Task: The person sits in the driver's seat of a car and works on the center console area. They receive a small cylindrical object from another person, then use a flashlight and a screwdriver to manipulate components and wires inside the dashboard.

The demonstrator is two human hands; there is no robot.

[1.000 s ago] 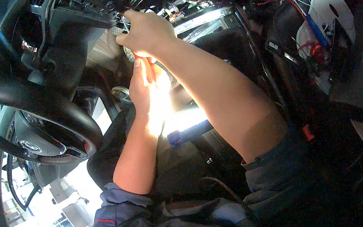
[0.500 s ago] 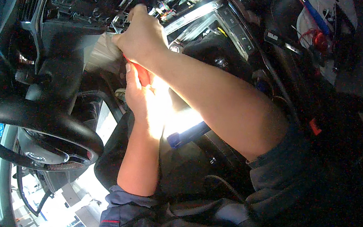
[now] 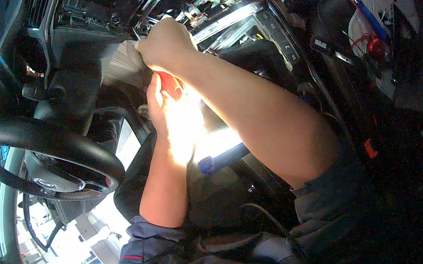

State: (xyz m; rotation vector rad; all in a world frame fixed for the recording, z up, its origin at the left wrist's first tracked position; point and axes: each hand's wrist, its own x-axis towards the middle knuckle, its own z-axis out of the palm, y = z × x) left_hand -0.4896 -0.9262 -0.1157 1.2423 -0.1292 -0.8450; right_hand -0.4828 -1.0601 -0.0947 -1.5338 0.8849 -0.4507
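Note:
My right hand (image 3: pixel 165 44) is closed into a fist and pressed against the opened dashboard (image 3: pixel 92 18), beside a pale grey crumpled piece (image 3: pixel 123 63). Whatever its fingers hold is hidden. Just beneath it my left hand (image 3: pixel 163 106) grips a tool with a red handle (image 3: pixel 169 84), and the handle's top touches the heel of my right hand. The tool's tip is out of sight behind the hands. Glare from a lamp washes out my left wrist.
A black steering wheel (image 3: pixel 45 157) sits at the lower left. A bright work lamp with a blue handle (image 3: pixel 221 158) lies under my right forearm. Exposed wiring and metal brackets (image 3: pixel 227 18) fill the centre console. Red and white parts (image 3: pixel 372 44) lie at the upper right.
My right hand has stayed at the dashboard opening. My left hand has shifted slightly under it, and the red handle shows more. The view has tilted, so the steering wheel sits lower.

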